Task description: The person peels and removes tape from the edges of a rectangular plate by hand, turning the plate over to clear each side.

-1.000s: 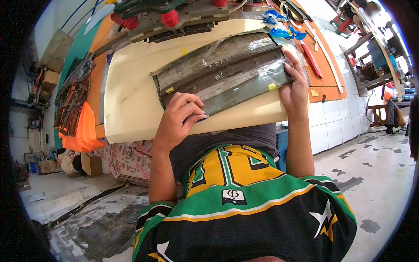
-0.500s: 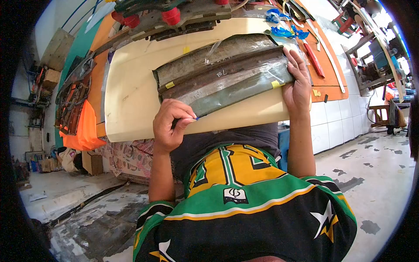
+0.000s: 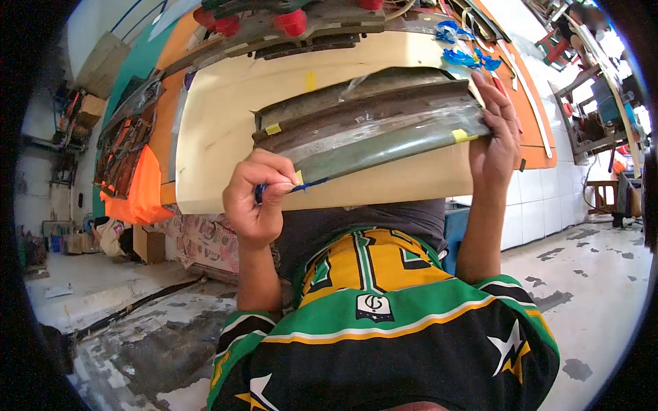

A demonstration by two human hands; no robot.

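A long ridged panel (image 3: 373,130), grey and brown with glossy film over part of it, lies tilted across the cream sheet in front of me. It bears chalk-like lettering and small yellow tape pieces (image 3: 462,135). At its lower left corner, my left hand (image 3: 257,198) pinches a thin blue strip (image 3: 312,184) between thumb and forefinger; part of the strip runs along the panel's near edge. My right hand (image 3: 497,133) grips the panel's right end, fingers over the edge. The panel's underside is hidden.
The cream sheet (image 3: 219,137) covers an orange table. Crumpled blue film (image 3: 466,58) and a white ruler (image 3: 534,103) lie at the back right. A dark metal bar with red knobs (image 3: 290,22) stands behind. Rusty metal parts (image 3: 127,151) and orange cloth (image 3: 140,185) sit left.
My left hand has pulled left and away from the panel's corner, and more of the blue strip shows. My right hand and the panel's right end have shifted slightly right; the whole view has shifted too.
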